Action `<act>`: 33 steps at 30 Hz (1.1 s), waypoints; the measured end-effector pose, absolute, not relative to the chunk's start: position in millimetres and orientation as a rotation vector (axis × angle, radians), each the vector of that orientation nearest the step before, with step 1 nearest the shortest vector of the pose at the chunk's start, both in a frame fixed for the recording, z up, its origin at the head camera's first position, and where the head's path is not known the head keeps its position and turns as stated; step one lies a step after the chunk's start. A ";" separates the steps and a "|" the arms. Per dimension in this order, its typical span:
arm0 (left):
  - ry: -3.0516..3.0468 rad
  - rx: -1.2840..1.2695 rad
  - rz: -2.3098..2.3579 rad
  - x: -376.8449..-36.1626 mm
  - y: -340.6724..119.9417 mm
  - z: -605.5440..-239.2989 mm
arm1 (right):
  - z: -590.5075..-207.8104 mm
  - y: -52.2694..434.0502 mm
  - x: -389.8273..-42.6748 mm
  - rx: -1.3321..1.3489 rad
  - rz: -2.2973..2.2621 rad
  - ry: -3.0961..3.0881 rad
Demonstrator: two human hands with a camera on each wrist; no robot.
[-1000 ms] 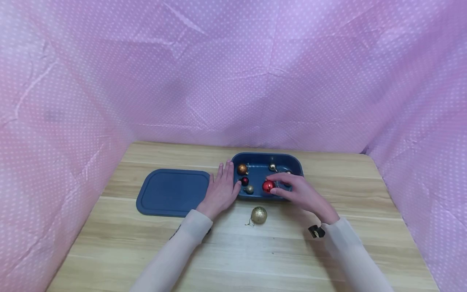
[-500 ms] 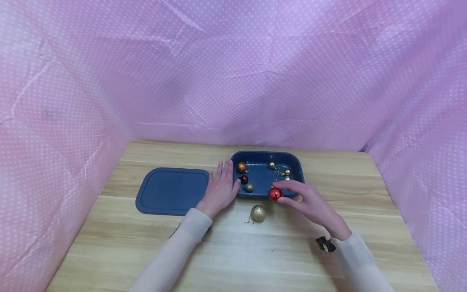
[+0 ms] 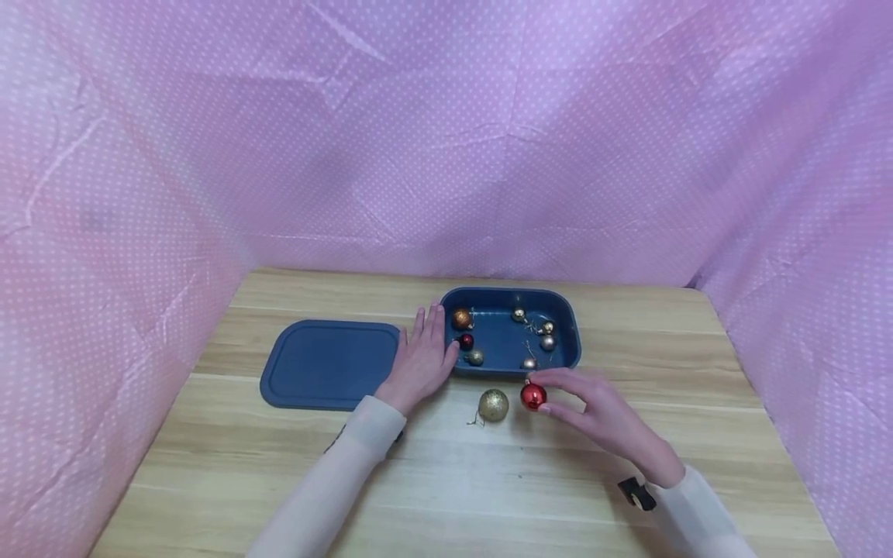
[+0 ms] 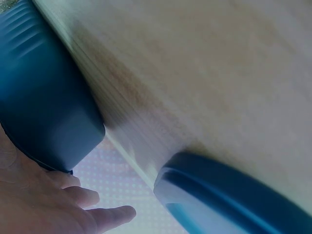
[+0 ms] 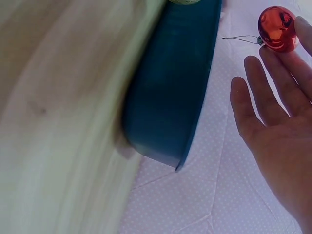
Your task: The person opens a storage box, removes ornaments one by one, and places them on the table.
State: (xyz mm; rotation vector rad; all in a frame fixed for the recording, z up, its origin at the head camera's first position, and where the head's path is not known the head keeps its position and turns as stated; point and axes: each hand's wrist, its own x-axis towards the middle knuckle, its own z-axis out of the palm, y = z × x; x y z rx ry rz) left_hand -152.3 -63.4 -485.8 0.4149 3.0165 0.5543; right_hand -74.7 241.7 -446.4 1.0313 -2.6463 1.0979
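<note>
My right hand [image 3: 603,411] pinches a shiny red Christmas bauble [image 3: 533,396] between thumb and fingertips, just in front of the blue box [image 3: 497,333]. In the right wrist view the bauble's thin hanging loop [image 5: 241,37] sticks out beside its cap, and the other fingers are spread. My left hand [image 3: 420,364] lies with straight fingers against the box's left wall. Inside the box are several small baubles: a copper one [image 3: 462,318], a dark red one [image 3: 465,342] and a gold one [image 3: 475,357] at the left, with gold and pinkish ones toward the right.
A larger gold glitter bauble [image 3: 494,405] with a string lies on the wooden table [image 3: 446,488] in front of the box. Left of my left hand lies the flat blue lid [image 3: 331,364]. Pink dotted cloth [image 3: 446,155] hangs behind and at both sides.
My right hand has lifted the red bauble out of the box and brought it toward me, past the front rim. The left hand has stayed at the box's left side.
</note>
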 end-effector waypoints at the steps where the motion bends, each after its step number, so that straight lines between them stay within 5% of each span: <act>1: 3.016 0.413 0.554 -151.9 -63.6 -485.8 | -448.0 241.8 -73.3 1.033 1.099 -2.650; 33: 3.016 0.406 0.545 -152.8 -63.6 -487.3 | -487.7 238.2 -77.9 1.018 1.041 -2.893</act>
